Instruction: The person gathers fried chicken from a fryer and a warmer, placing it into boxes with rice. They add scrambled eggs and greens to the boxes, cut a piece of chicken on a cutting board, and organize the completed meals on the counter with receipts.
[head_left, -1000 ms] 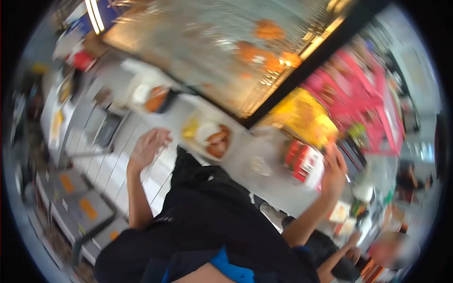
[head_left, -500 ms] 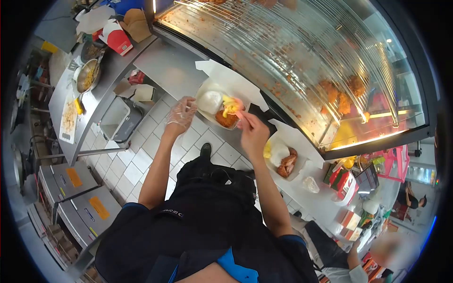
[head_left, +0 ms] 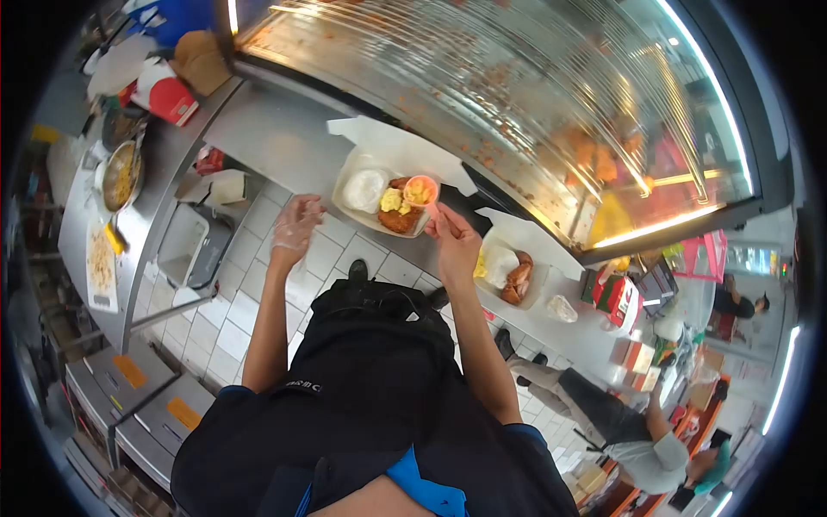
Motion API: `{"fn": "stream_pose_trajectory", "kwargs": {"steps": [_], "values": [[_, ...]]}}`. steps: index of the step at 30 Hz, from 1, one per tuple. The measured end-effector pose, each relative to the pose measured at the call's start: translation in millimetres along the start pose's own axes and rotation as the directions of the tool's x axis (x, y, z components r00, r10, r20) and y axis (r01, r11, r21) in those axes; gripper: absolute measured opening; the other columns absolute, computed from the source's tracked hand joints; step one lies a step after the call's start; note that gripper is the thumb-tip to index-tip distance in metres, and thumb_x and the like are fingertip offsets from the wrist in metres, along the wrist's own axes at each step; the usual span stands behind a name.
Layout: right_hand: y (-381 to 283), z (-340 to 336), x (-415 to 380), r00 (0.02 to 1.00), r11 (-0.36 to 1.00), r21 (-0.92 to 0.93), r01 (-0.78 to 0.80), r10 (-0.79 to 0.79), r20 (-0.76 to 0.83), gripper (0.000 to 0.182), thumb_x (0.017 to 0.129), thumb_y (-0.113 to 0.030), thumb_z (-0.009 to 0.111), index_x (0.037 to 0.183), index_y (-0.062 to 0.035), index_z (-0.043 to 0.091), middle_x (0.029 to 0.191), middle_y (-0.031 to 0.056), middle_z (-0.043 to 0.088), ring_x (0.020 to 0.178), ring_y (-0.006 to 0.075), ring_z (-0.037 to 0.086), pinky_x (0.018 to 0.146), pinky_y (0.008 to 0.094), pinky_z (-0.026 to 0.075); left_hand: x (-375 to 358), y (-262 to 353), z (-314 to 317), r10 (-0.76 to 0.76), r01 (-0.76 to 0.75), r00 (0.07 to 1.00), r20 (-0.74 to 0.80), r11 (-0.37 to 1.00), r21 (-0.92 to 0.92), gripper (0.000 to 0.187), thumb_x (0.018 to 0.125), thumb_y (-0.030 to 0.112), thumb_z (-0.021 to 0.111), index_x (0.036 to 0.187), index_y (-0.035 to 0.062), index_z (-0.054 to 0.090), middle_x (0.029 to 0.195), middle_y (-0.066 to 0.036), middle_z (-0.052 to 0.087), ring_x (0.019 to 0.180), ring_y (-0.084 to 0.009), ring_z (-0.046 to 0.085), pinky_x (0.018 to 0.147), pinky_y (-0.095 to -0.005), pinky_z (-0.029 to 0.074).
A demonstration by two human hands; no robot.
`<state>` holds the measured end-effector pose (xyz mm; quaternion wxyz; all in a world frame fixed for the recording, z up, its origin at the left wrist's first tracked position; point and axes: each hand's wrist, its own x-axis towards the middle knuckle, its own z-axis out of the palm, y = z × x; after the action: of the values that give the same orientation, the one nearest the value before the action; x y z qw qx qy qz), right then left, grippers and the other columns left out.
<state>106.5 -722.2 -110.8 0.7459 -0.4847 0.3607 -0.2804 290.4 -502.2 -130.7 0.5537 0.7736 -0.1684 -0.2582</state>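
Note:
My right hand [head_left: 455, 237] grips a pink scoop [head_left: 421, 189] by its handle. Yellow food, like scrambled egg, sits in its bowl. The scoop is over the right side of a white takeaway box [head_left: 349, 208]. In that box are a white rounded mound, probably wrapped rice [head_left: 364, 189], yellow egg [head_left: 393, 202] and a piece of fried chicken [head_left: 398, 221]. My left hand [head_left: 295, 226], in a clear plastic glove, hovers left of the box, apart from it. Its fingers are loosely bent and apart, with nothing in them.
A second open box [head_left: 536, 303] with chicken [head_left: 518, 277] stands to the right, beside a small plastic-wrapped item [head_left: 562, 308]. A heated glass cabinet [head_left: 413, 146] runs behind the counter. At left are a bowl of yellow food [head_left: 119, 177] and a bin [head_left: 183, 246]. A co-worker [head_left: 637, 431] stands at lower right.
The scoop has turned from tipped over the chicken to bowl upward, and egg now lies on the chicken. My left hand has drawn away leftward from the box. The view has shifted slightly.

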Motion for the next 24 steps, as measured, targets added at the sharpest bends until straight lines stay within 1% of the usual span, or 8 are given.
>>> {"fn": "stream_pose_trajectory", "kwargs": {"steps": [4, 6, 7, 13, 17, 19, 21, 24], "values": [[-52, -53, -55, 0.967, 0.881, 0.401, -0.250, 0.248, 0.058, 0.031, 0.095, -0.008, 0.060, 0.122, 0.0076, 0.056, 0.097, 0.0058, 0.063, 0.078, 0.0131, 0.059, 0.073, 0.0226, 0.050, 2, -66, -28, -0.076, 0.079, 0.997, 0.025, 0.978, -0.192, 0.035, 0.098, 0.030, 0.052, 0.119, 0.0035, 0.058, 0.103, -0.006, 0.067, 0.088, -0.0151, 0.063, 0.074, -0.0294, 0.050], [-97, -106, -94, 0.992, 0.896, 0.435, -0.084, 0.117, -0.049, 0.031, 0.095, -0.007, 0.057, 0.123, 0.0068, 0.056, 0.102, 0.0069, 0.064, 0.081, 0.0117, 0.060, 0.076, 0.0220, 0.050, -8, -114, -59, 0.035, -0.050, 0.991, 0.132, 0.993, 0.110, 0.042, 0.098, 0.038, 0.049, 0.128, 0.0098, 0.058, 0.110, -0.005, 0.067, 0.094, -0.0136, 0.062, 0.070, -0.0247, 0.046], [-117, -139, -111, 0.994, 0.906, 0.423, 0.021, 0.025, -0.105, 0.032, 0.096, -0.007, 0.056, 0.124, 0.0070, 0.055, 0.105, 0.0077, 0.065, 0.085, 0.0106, 0.060, 0.079, 0.0211, 0.050, -22, -128, -63, -0.225, 0.230, 0.972, 0.073, 0.970, -0.074, 0.045, 0.096, 0.042, 0.050, 0.129, 0.0114, 0.058, 0.110, -0.006, 0.067, 0.094, -0.0151, 0.062, 0.072, -0.0284, 0.047], [-219, -307, -83, 0.586, 0.890, -0.356, 0.285, -0.456, -0.670, 0.030, 0.092, -0.012, 0.062, 0.115, 0.0082, 0.062, 0.101, 0.0106, 0.067, 0.082, 0.0112, 0.063, 0.073, 0.0223, 0.052, -17, -196, -39, -0.690, 0.661, 0.708, 0.149, 0.722, 0.202, 0.037, 0.095, 0.038, 0.048, 0.121, 0.0129, 0.055, 0.108, -0.006, 0.066, 0.086, -0.0200, 0.059, 0.065, -0.0388, 0.043], [-236, -376, 10, 0.636, 0.853, -0.496, 0.164, -0.475, -0.608, 0.029, 0.087, -0.020, 0.069, 0.109, -0.0003, 0.068, 0.091, 0.0075, 0.070, 0.075, 0.0115, 0.066, 0.064, 0.0241, 0.051, -18, -234, 29, -0.675, 0.664, 0.728, 0.119, 0.738, 0.121, 0.036, 0.090, 0.038, 0.052, 0.113, 0.0120, 0.062, 0.102, -0.009, 0.069, 0.084, -0.0256, 0.063, 0.067, -0.0454, 0.047], [-224, -449, 68, 0.739, 0.427, -0.899, -0.099, -0.573, -0.354, 0.029, 0.087, -0.023, 0.068, 0.108, -0.0032, 0.068, 0.086, 0.0085, 0.071, 0.076, 0.0124, 0.068, 0.066, 0.0275, 0.052, -33, -250, 54, -0.207, -0.338, 0.860, 0.465, 0.451, 0.826, 0.037, 0.088, 0.043, 0.054, 0.097, 0.0107, 0.069, 0.098, -0.013, 0.070, 0.089, -0.0328, 0.065, 0.074, -0.0509, 0.050], [-267, -464, 56, 0.610, 0.344, -0.939, 0.022, -0.749, -0.260, 0.028, 0.089, -0.024, 0.066, 0.108, -0.0038, 0.067, 0.083, 0.0092, 0.071, 0.075, 0.0142, 0.069, 0.067, 0.0294, 0.053, -67, -265, 79, -0.119, -0.452, 0.842, 0.526, 0.376, 0.809, 0.040, 0.087, 0.044, 0.052, 0.088, 0.0097, 0.071, 0.092, -0.017, 0.070, 0.087, -0.0364, 0.066, 0.078, -0.0496, 0.052], [-375, -522, 30, 0.525, 0.322, -0.947, 0.004, -0.807, -0.272, 0.033, 0.088, -0.033, 0.063, 0.100, -0.0032, 0.068, 0.096, 0.0153, 0.071, 0.083, 0.0264, 0.069, 0.076, 0.0377, 0.053, -134, -223, 160, -0.501, 0.136, 0.838, 0.216, 0.575, 0.807, 0.040, 0.087, 0.044, 0.052, 0.088, 0.0097, 0.071, 0.092, -0.016, 0.070, 0.087, -0.0360, 0.066, 0.078, -0.0491, 0.052]]}}
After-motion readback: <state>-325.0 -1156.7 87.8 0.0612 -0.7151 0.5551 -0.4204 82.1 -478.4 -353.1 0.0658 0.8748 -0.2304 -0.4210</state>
